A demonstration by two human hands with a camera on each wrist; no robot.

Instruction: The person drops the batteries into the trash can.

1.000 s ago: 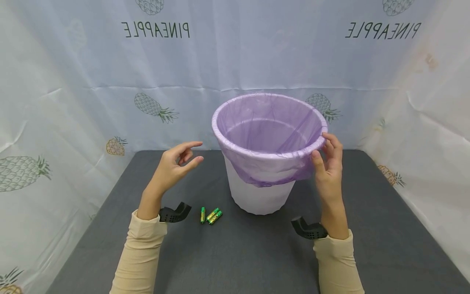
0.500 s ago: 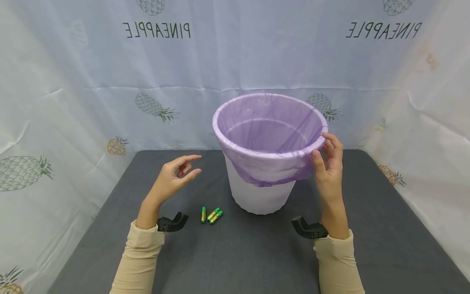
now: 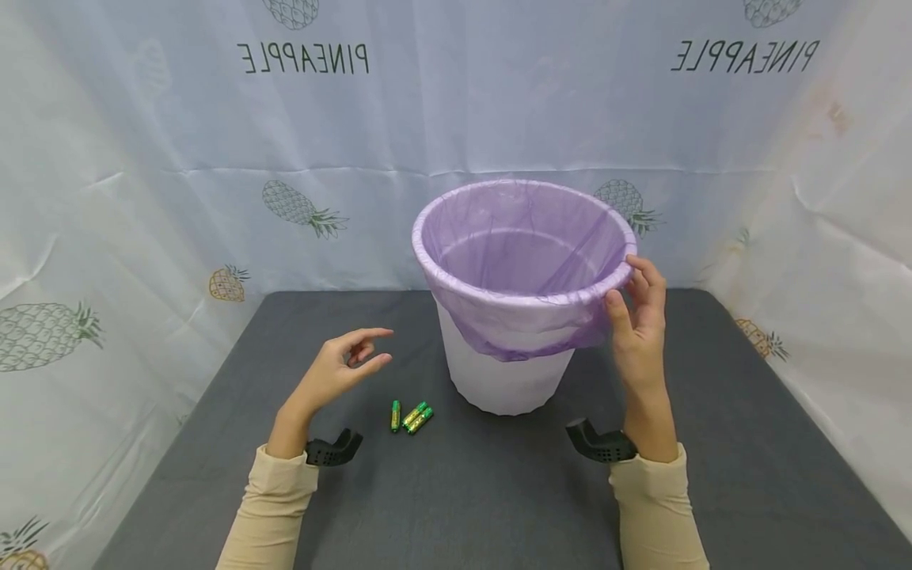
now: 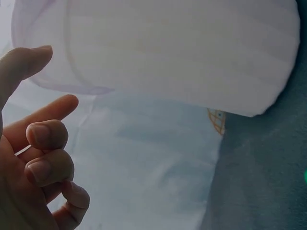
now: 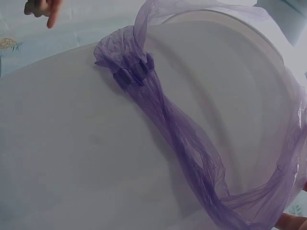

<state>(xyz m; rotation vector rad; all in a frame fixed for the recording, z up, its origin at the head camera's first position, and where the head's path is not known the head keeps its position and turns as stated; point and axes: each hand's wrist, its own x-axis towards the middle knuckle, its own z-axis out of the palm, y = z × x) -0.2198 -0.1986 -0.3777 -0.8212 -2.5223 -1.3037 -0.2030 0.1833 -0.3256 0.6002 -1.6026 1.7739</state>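
Observation:
A white trash can [image 3: 509,380] stands upright on the dark table, lined with a purple trash bag [image 3: 513,332] that folds over its rim. My right hand [image 3: 641,324] touches the bag-covered rim at the right, thumb and fingers apart; only its fingertips show at the edge of the right wrist view. My left hand [image 3: 338,368] hovers left of the can, holding nothing, with index finger extended and thumb apart; in the left wrist view its other fingers [image 4: 50,167] are loosely bent. Below it on the table lie three green and gold batteries [image 3: 420,421].
The dark table [image 3: 484,499] ends just behind the can. A white curtain [image 3: 399,119] with pineapple prints hangs behind and along both sides. Each wrist carries a black camera mount [image 3: 602,443].
My left hand has come down and nearer, away from the level of the can's rim toward the batteries. The right hand, the can and the batteries have stayed in place.

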